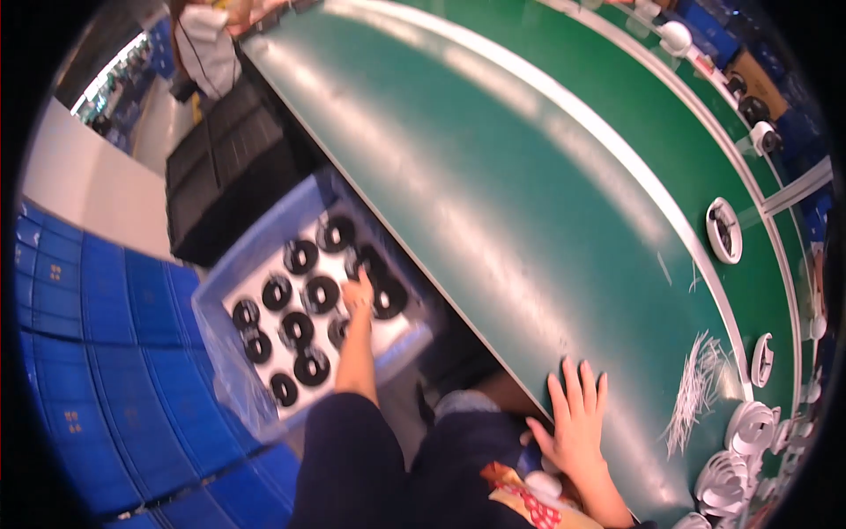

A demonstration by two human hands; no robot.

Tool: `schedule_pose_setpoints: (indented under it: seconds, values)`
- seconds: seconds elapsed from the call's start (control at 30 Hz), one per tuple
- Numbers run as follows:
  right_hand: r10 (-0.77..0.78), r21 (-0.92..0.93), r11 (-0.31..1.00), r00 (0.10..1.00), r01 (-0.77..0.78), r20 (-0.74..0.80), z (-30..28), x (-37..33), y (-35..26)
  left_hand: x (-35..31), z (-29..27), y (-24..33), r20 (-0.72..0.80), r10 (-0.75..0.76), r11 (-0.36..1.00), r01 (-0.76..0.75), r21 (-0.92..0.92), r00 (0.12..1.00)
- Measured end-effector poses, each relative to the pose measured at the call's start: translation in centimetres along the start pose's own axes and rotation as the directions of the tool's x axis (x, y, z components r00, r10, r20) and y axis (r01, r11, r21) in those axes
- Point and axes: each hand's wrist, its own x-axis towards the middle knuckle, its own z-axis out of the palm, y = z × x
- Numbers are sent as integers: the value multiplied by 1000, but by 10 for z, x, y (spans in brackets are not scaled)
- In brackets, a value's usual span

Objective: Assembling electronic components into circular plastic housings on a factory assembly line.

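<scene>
My left hand [357, 294] reaches down into a blue plastic bin [210, 304] at the left of the table. Its fingertips are at a black round part [363, 260] with a pale centre; blur hides whether they grip it. Several like parts, such as a black ring-shaped part [320, 294], lie spaced out on a white sheet [264, 339] in the bin. My right hand [577, 428] rests palm down on the near edge of the green table [493, 256], fingers spread, with nothing in it.
A bundle of thin white strips [696, 392] lies on the table at right, near stacked white round housings [723, 483]. A green conveyor belt [652, 115] carries white ring-shaped parts [723, 231]. Black crates [225, 172] stand beyond the bin, blue crates [123, 379] at left. A person [207, 48] is at far left.
</scene>
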Motion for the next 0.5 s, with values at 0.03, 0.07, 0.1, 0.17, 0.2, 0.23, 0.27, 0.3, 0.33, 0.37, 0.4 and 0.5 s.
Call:
schedule_pose_setpoints:
  seconds: [0.03,0.07,0.1,0.17,0.2,0.23,0.27,0.3,0.33,0.37,0.4,0.5]
  values:
    - [-17,4,1000,1000,17,-20,0,-1,-3,3,6,-10,-75,48,999,-48,3,996]
    - [-15,-1,1000,999,15,-37,0,-2,-1,0,13,-7,-42,46,999,-46,-4,998]
    - [-19,-3,1000,999,19,-47,0,-5,1,-4,19,-6,-39,13,999,-14,-29,999]
    - [-8,3,1000,997,8,-80,-1,-7,4,-15,25,3,-16,-43,995,42,-90,999]
    - [-6,10,1000,997,7,-75,-1,-8,5,-14,24,0,-17,-44,992,41,-122,999]
    - [-6,18,1000,998,7,-63,-1,-10,5,-9,21,-5,-2,-19,986,19,-167,1000]
    - [-22,44,999,995,26,-97,0,-11,6,-3,17,-11,15,6,977,-2,-211,1000]
    - [-67,77,994,991,76,-114,-6,-8,-4,30,-2,-38,-77,22,982,-36,-186,997]
    - [-77,79,993,988,88,-133,-14,-8,-7,30,-5,-37,-163,21,937,-76,-342,986]
    - [-89,83,991,985,102,-150,-18,-9,-6,34,-12,-38,-181,24,887,-105,-451,983]
    - [-126,137,980,985,142,-120,-4,-14,-4,56,-40,-58,-197,63,801,-168,-575,978]
    - [-46,112,992,993,58,-107,-3,-19,17,-11,-56,20,-359,190,764,-368,-531,914]
